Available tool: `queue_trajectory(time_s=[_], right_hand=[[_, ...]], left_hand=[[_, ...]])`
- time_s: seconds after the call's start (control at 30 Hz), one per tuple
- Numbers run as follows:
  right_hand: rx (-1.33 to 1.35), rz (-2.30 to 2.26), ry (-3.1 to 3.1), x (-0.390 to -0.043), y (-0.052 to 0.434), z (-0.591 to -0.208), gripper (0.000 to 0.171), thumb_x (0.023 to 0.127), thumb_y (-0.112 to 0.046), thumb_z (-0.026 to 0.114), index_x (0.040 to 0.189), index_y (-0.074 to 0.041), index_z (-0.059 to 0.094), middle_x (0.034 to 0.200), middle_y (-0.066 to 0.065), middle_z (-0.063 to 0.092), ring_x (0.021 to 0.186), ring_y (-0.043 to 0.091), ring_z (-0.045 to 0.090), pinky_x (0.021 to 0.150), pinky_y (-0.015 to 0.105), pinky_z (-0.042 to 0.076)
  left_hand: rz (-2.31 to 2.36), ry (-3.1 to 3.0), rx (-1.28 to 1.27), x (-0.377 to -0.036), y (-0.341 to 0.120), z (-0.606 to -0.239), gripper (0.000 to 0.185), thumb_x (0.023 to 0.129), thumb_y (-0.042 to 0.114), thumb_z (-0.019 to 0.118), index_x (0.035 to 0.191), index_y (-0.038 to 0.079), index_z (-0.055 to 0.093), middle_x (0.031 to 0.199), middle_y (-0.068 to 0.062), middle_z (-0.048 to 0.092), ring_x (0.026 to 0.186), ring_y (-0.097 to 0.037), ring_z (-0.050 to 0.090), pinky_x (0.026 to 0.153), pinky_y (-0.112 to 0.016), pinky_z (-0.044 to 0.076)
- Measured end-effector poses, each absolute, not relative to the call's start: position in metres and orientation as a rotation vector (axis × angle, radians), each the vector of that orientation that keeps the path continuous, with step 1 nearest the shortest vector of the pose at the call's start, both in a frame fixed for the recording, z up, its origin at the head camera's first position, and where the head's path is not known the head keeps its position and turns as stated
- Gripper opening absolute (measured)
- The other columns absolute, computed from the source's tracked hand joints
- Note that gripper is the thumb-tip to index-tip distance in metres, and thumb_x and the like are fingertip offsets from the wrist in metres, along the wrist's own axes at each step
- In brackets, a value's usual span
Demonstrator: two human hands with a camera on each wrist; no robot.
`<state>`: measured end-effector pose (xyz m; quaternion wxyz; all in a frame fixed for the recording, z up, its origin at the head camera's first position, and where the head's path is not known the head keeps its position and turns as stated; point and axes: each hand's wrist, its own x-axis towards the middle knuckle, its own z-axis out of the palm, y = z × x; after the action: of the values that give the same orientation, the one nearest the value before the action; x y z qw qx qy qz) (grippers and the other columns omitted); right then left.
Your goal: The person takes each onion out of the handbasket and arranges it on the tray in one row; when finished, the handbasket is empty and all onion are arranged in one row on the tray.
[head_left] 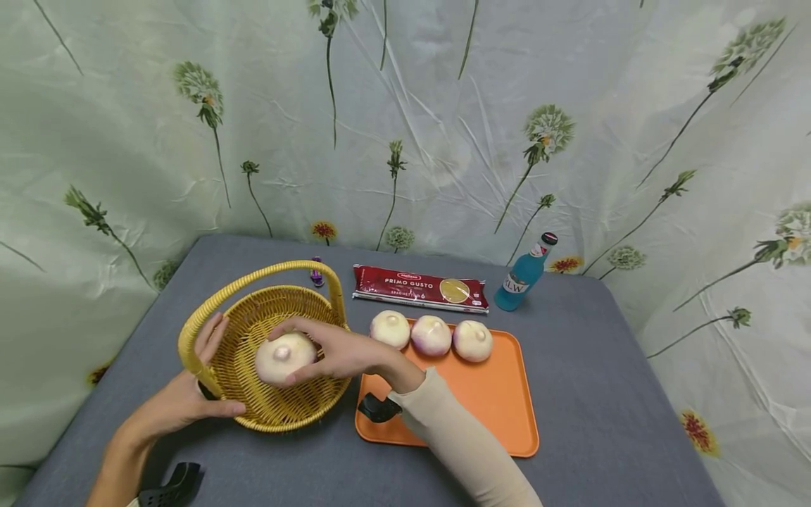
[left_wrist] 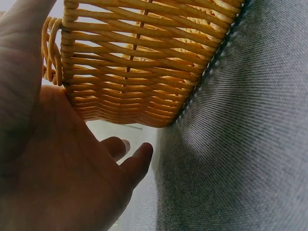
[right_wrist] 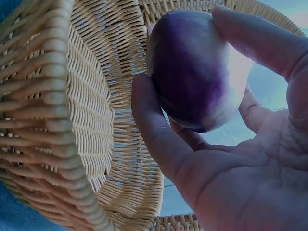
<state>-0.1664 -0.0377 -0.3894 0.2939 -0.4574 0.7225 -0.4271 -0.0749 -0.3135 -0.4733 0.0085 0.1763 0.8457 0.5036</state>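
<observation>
Curled around a turnip [head_left: 284,357], the right hand [head_left: 345,350] lowered it into the basket [head_left: 253,412]; the left hand [head_left: 184,398], fingers spread, steadied the basket's rim; release seemed next.

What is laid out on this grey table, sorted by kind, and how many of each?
Turnips: 4, one held in the right hand over the basket, three on the tray
Wicker basket: 1, steadied by the left hand
Orange tray: 1
Spaghetti packet: 1
Blue bottle: 1
Total: 8
</observation>
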Motion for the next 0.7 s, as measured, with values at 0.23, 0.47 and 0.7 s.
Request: queue_trajectory(time_s=[0.23, 0.47, 0.7], right_hand=[[-1.251, -1.163, 1.931, -0.165, -0.028, -0.387, 0.057, 0.090, -0.016, 0.076, 0.140, -0.016, 0.048, 0.140, 0.000, 0.051, 0.120, 0.003, 0.050, 0.100, 0.021, 0.043], [-1.194, -1.230, 1.937, -0.164, -0.012, -0.385, 0.056, 0.090, -0.018, 0.077, 0.139, -0.022, 0.050, 0.138, -0.005, 0.048, 0.121, 0.005, 0.047, 0.100, 0.025, 0.044], [-1.134, -1.295, 1.907, -0.163, -0.002, -0.386, 0.056, 0.090, -0.014, 0.076, 0.139, -0.022, 0.050, 0.140, -0.003, 0.045, 0.122, 0.006, 0.047, 0.097, 0.025, 0.047]], left_hand=[[1.568, 2.656, 0.546, -0.075, -0.313, -0.474, 0.139, 0.067, 0.002, 0.089, 0.161, 0.022, -0.011, 0.165, 0.007, -0.024, 0.145, 0.001, -0.017, 0.098, 0.001, 0.003], [1.563, 2.657, 0.542, -0.075, -0.313, -0.474, 0.140, 0.067, 0.002, 0.090, 0.161, 0.023, -0.011, 0.166, 0.007, -0.024, 0.144, 0.005, -0.015, 0.097, 0.002, 0.005], [1.561, 2.679, 0.561, -0.075, -0.314, -0.475, 0.140, 0.066, 0.002, 0.090, 0.161, 0.021, -0.011, 0.166, 0.006, -0.023, 0.145, 0.005, -0.014, 0.099, 0.002, 0.005]])
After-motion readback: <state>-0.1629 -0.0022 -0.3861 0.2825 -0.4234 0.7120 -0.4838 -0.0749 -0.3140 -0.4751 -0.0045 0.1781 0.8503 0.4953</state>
